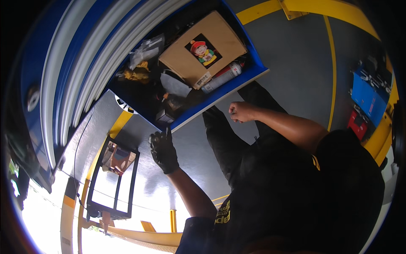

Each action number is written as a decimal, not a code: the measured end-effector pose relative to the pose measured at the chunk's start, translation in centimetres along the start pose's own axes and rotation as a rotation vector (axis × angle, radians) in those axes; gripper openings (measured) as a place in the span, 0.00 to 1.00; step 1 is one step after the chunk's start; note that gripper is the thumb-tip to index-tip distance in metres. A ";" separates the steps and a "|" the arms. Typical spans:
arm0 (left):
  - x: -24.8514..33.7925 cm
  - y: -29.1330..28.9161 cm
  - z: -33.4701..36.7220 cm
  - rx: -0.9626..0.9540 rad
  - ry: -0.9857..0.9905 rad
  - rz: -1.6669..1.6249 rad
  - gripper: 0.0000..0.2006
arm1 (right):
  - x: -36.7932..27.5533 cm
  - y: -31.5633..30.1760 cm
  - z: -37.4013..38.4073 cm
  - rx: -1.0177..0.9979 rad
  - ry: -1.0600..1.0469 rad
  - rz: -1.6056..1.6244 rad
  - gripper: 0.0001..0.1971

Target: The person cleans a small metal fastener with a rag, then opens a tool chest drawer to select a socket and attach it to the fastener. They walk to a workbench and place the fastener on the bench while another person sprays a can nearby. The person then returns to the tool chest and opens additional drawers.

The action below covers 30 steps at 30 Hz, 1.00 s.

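My left hand [163, 151], in a black glove, is just below the near left corner of an open blue drawer [220, 95]. Its thumb stands out toward the drawer's edge and its fingers are half bent, with nothing seen in them. I cannot tell whether the thumb touches the edge. Bare and loosely curled, my right hand [241, 112] hovers before the drawer's front, apart from it; nothing shows in its fingers. Inside the drawer lie a cardboard box [173, 55] with a cartoon picture, a spray can [224, 77], a clear plastic bag [146, 51] and a crumpled yellow item [137, 73].
The blue cabinet [72, 59] with grey drawer fronts rises on the left. A black-framed stand [134, 182] is at lower left. Blue [370, 93] and red [357, 123] cases with tools sit at far right by yellow rails. My legs are under the drawer's front.
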State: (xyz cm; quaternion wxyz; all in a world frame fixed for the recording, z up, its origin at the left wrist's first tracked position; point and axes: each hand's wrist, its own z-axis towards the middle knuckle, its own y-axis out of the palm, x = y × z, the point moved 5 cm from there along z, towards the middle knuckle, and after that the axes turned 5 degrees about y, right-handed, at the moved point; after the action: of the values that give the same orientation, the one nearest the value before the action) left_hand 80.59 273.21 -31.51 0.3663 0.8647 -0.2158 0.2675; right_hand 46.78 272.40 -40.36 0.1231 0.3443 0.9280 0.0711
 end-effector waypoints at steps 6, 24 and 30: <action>3.0 -7.4 -3.0 -0.034 0.110 -0.199 0.13 | -1.0 0.5 5.8 0.204 0.116 0.328 0.13; -10.5 -14.5 -3.5 0.145 -0.052 -0.285 0.10 | -22.5 -12.3 19.9 0.435 -0.404 0.874 0.21; -15.3 -10.7 -2.5 0.165 -0.087 -0.184 0.09 | -29.9 -16.6 28.8 0.262 -0.552 1.174 0.12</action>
State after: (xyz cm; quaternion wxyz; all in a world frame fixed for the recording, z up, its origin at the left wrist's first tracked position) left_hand 74.24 284.64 -45.13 0.3073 0.9188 -0.1286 0.2117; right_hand 66.33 241.61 -66.26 0.2543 0.8106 0.5217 -0.0782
